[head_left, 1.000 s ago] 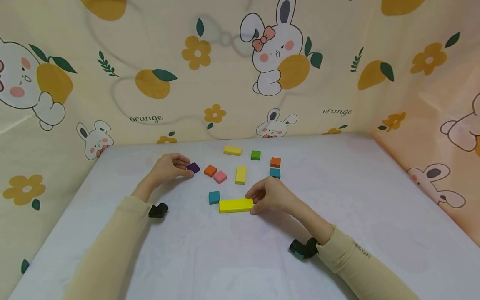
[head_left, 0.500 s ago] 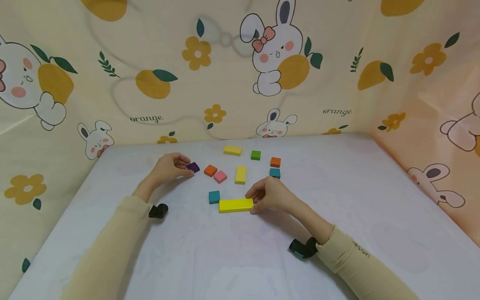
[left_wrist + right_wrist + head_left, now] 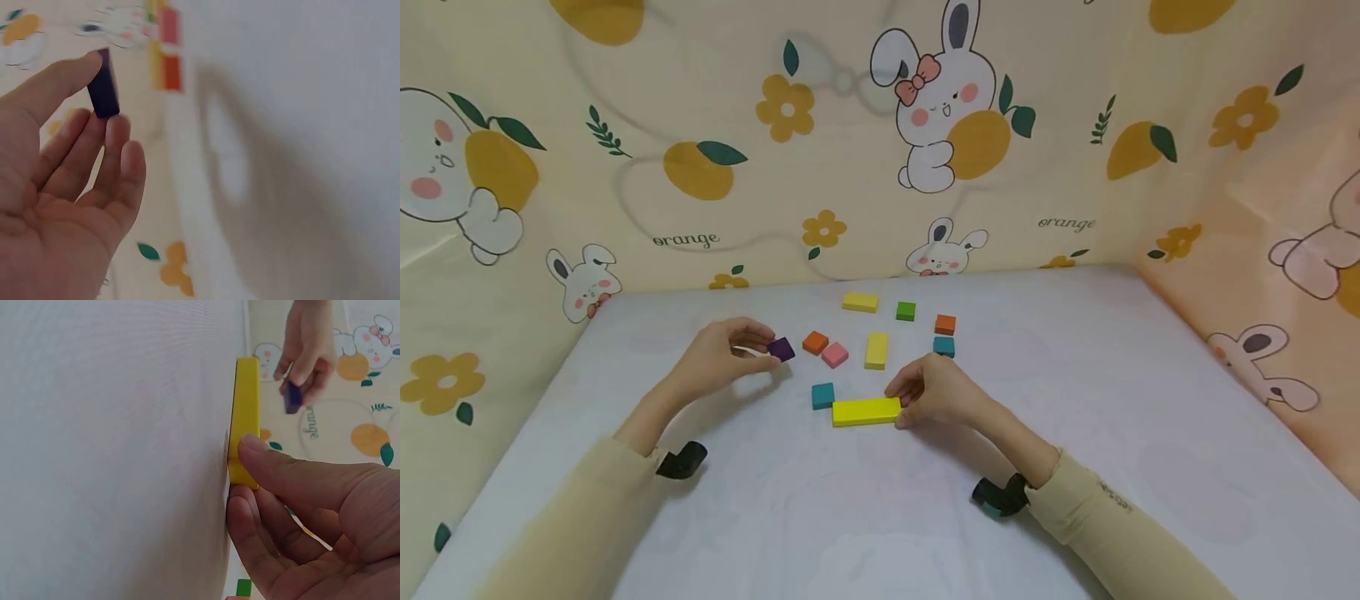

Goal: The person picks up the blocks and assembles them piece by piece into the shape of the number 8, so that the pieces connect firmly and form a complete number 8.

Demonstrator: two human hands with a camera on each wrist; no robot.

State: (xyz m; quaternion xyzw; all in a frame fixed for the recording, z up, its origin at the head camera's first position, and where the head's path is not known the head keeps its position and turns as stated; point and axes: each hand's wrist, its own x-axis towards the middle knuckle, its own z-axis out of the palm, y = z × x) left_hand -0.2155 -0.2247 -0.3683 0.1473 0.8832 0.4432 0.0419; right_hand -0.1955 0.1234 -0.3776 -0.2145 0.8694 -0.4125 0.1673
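My left hand pinches a small purple block between thumb and fingertips. In the left wrist view the purple block is held up above the white table, the hand's shadow falling beside it. My right hand grips the right end of a long yellow block, thumb on the near side. That block lies on the table, and a teal block sits right at its far left corner. The right wrist view shows the thumb pressed on the yellow block, with the fingers curled at its end.
Beyond the hands lie an orange block, a pink block, a shorter yellow block, another yellow block, a green block, a second orange block and a second teal block. Patterned cloth walls surround the table.
My left hand has lifted the purple block off the table and drawn it slightly nearer. My right hand stays on the long yellow block. The head view has shifted a little.
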